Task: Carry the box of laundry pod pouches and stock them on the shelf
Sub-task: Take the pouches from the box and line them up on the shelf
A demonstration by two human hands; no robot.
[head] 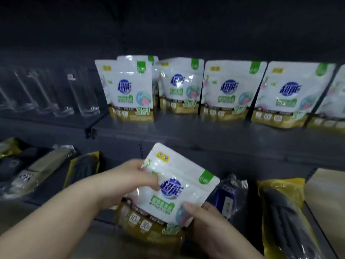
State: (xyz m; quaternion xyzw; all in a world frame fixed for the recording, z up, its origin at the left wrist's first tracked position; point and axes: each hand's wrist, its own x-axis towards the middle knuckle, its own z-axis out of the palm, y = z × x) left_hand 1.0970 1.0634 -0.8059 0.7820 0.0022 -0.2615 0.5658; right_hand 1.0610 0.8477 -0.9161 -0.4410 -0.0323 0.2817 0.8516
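Observation:
A white and gold laundry pod pouch (179, 186) is held tilted in front of the lower shelf, below the dark grey upper shelf (205, 133). My left hand (127, 182) grips its upper left edge, fingers over the front. At the lower right corner my right hand (203, 221) pinches it, thumb on the front. Several matching pouches (229, 90) stand upright in a row on the upper shelf, with one more behind the leftmost pouch (130, 90). The box is not in view.
Clear drinking glasses (82, 92) stand on the upper shelf, left of the pouches. On the lower shelf lie dark packaged goods in yellow-edged wrappers (283, 212) at right and similar packs (43, 169) at left. A pale panel (328, 202) shows at far right.

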